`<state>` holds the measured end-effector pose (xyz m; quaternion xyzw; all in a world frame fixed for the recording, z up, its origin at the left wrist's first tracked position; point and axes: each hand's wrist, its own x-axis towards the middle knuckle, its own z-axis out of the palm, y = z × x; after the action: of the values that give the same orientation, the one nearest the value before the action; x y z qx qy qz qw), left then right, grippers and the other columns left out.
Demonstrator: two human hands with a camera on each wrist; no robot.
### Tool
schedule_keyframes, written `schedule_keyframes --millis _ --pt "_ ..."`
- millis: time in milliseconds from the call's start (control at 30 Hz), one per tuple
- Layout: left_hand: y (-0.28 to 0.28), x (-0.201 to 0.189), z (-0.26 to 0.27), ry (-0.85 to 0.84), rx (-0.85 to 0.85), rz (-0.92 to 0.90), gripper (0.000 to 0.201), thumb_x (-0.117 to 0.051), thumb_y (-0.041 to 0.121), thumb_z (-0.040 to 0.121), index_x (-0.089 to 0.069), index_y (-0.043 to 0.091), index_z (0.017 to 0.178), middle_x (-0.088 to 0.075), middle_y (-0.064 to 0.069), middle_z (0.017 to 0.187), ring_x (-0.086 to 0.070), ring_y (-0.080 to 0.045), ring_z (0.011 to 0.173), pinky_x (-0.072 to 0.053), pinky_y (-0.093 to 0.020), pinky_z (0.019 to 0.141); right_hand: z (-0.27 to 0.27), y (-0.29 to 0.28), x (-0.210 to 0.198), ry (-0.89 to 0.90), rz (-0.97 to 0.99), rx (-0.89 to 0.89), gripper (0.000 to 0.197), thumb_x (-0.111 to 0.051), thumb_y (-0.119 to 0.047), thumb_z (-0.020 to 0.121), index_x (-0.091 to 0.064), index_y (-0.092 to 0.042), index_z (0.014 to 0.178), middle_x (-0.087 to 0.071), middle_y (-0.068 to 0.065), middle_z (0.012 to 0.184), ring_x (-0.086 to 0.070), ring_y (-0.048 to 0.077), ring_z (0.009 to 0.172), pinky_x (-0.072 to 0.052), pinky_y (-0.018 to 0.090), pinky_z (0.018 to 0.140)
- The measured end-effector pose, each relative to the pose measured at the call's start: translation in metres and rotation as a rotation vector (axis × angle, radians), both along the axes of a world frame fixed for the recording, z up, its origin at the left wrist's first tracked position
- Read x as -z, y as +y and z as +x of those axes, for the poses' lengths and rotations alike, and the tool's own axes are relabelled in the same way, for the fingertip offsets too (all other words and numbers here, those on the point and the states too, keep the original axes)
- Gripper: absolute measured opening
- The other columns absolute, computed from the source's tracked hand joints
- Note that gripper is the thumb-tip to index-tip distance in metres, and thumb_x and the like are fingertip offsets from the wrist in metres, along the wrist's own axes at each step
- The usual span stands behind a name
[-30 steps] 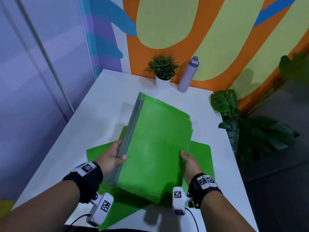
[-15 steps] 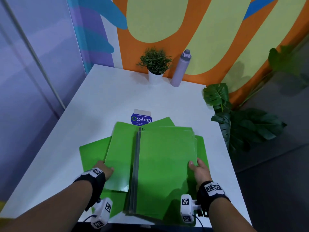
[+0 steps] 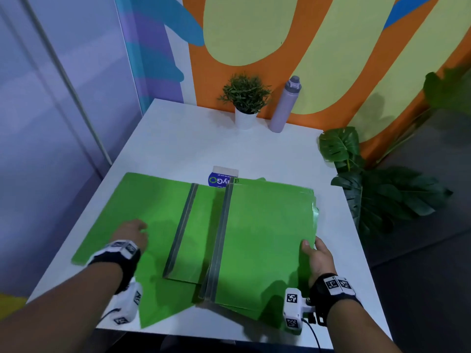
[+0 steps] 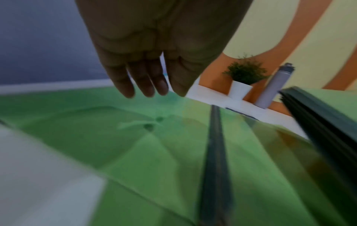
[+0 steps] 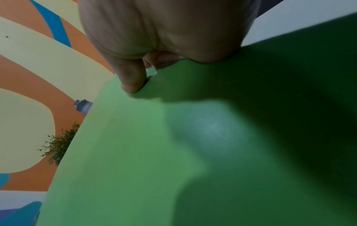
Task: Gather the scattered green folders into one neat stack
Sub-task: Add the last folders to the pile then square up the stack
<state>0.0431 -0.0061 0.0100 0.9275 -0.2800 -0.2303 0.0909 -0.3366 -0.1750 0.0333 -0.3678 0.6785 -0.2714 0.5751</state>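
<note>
A stack of green folders (image 3: 267,238) with grey spines lies at the right of the white table (image 3: 178,146). My right hand (image 3: 313,248) pinches its right edge, thumb (image 5: 131,82) on top and the other fingers hidden underneath. A single green folder (image 3: 196,233) with a grey spine lies left of the stack. Further left is a wide green folder (image 3: 142,197), and my left hand (image 3: 133,231) is over it with relaxed, straight fingers (image 4: 146,85) and holds nothing. Another green sheet (image 3: 163,301) pokes out near the front edge.
A small potted plant (image 3: 246,103) and a lilac bottle (image 3: 285,105) stand at the table's far edge by the painted wall. A blue and white card (image 3: 221,177) lies just beyond the folders. A large-leaf plant (image 3: 369,184) stands off the table's right side.
The stack, tilted up in both hands a second ago, now lies flat. My left hand has let go of its spine and moved left over the loose folders.
</note>
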Motion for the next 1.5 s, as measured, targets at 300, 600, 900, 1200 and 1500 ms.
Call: schedule_keyframes --millis 300,600,900,1200,1500 --pt "-0.01 0.04 -0.077 0.049 0.149 0.264 0.051 -0.058 0.048 0.083 -0.058 0.008 0.115 -0.046 -0.011 0.119 -0.053 -0.024 0.104 -0.049 -0.035 0.094 0.005 0.014 0.004 0.049 0.0 -0.055 0.046 -0.056 -0.015 0.093 -0.045 -0.022 0.137 -0.045 0.008 0.144 -0.04 0.033 0.131 -0.026 0.052 0.108" --pt "-0.008 0.055 -0.082 0.015 0.08 0.245 0.091 -0.073 0.05 0.068 -0.031 0.009 0.138 -0.035 -0.014 0.136 -0.037 -0.03 0.128 -0.042 -0.049 0.104 0.004 0.015 -0.01 0.054 -0.014 -0.056 0.042 -0.052 -0.012 0.095 -0.047 -0.021 0.136 -0.044 0.009 0.144 -0.038 0.035 0.132 -0.024 0.053 0.107" --pt "0.004 0.05 -0.043 0.006 0.037 0.309 0.049 -0.076 0.022 0.074 -0.05 0.005 0.112 -0.055 -0.011 0.103 -0.059 -0.022 0.092 -0.055 -0.033 0.085 0.017 0.017 -0.016 0.002 -0.025 -0.056 0.046 -0.053 -0.011 0.094 -0.044 -0.021 0.138 -0.041 0.007 0.146 -0.035 0.033 0.134 -0.022 0.052 0.109" --pt "0.014 0.057 -0.055 -0.071 0.068 0.285 0.096 -0.074 0.062 0.059 -0.034 0.011 0.131 -0.042 -0.012 0.125 -0.045 -0.028 0.119 -0.047 -0.042 0.098 0.018 0.017 -0.008 -0.002 -0.036 -0.04 0.046 -0.055 -0.014 0.094 -0.045 -0.021 0.137 -0.045 0.008 0.143 -0.041 0.03 0.128 -0.025 0.051 0.107" --pt "0.01 0.042 -0.042 0.126 -0.007 0.203 0.061 -0.077 0.038 0.07 -0.044 0.012 0.115 -0.054 -0.005 0.093 -0.061 -0.023 0.085 -0.057 -0.037 0.078 0.019 0.016 -0.016 0.004 -0.036 -0.053 0.051 -0.053 -0.011 0.094 -0.039 -0.018 0.142 -0.035 0.009 0.15 -0.03 0.034 0.138 -0.02 0.053 0.11"
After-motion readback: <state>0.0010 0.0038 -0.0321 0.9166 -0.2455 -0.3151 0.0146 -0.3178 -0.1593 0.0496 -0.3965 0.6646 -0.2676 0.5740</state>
